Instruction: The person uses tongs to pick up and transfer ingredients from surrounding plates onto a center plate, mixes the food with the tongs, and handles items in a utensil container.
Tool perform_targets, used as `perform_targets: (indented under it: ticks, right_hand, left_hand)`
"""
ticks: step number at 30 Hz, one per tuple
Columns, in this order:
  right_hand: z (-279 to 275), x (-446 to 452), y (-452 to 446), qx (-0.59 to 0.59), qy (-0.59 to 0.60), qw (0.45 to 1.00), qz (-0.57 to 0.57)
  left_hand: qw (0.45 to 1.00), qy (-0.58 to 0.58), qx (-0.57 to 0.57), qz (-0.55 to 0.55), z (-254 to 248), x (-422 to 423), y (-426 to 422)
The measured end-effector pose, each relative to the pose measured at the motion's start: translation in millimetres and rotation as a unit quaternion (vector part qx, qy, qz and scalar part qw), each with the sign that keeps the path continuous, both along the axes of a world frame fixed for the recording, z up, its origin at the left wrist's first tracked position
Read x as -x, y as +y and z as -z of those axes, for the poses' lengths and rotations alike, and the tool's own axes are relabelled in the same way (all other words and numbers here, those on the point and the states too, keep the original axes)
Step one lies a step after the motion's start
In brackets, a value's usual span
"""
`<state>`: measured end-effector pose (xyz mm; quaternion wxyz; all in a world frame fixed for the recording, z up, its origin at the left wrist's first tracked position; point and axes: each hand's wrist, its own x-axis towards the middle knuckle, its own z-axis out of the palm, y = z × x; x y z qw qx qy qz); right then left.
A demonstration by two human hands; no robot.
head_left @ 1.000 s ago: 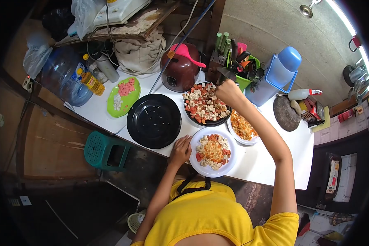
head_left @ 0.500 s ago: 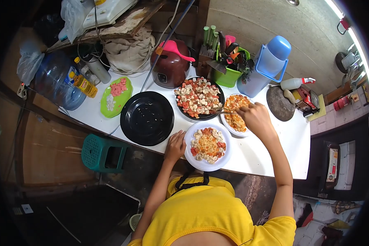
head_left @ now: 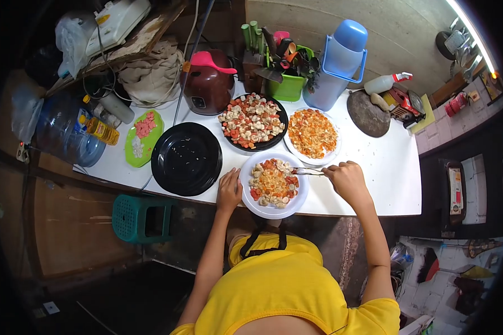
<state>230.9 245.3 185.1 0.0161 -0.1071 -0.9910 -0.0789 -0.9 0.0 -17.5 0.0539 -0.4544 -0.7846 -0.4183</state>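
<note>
My right hand (head_left: 349, 181) is closed on the handle of a metal spoon (head_left: 308, 171), whose tip reaches the food at the right edge of the near white plate (head_left: 246, 205). Fingers together, my left hand (head_left: 229, 191) rests on the table against that plate's left rim and holds nothing that I can see. Orange-yellow food lies in the middle of the plate, ringed by pale and red pieces. Behind it a black plate (head_left: 285, 119) is heaped with pale and red chunks. To its right is a white plate of shredded orange food (head_left: 313, 133).
Empty black plates (head_left: 186, 159) are stacked at the left, beside a green tray (head_left: 157, 138). Farther back are a rice cooker (head_left: 208, 86), a green utensil holder (head_left: 286, 88) and a blue jug (head_left: 336, 67). A stone mortar (head_left: 368, 114) stands right, a green stool (head_left: 127, 218) below left.
My right hand has come from the black plate of chunks down to the near white plate with the spoon. My left hand stays by the plate's rim. The whole view has shifted.
</note>
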Motion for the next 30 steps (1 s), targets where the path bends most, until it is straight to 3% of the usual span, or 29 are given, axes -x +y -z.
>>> perform_targets:
  ticks: [18,21,30]
  right_hand:
    - [-2.0,-19.0,-10.1,0.007,0.019,0.996,0.085]
    - [-1.8,-18.1,-8.7,0.002,-0.032,0.996,0.08]
    - [9.8,9.7,2.8,-0.022,-0.023,0.999,-0.004]
  left_hand:
    - [1.0,0.003,0.004,0.003,-1.8,0.0,1.3]
    - [1.0,0.004,0.004,0.003,0.2,0.4,0.3]
    - [1.0,0.002,0.006,0.004,0.7,0.9,0.3]
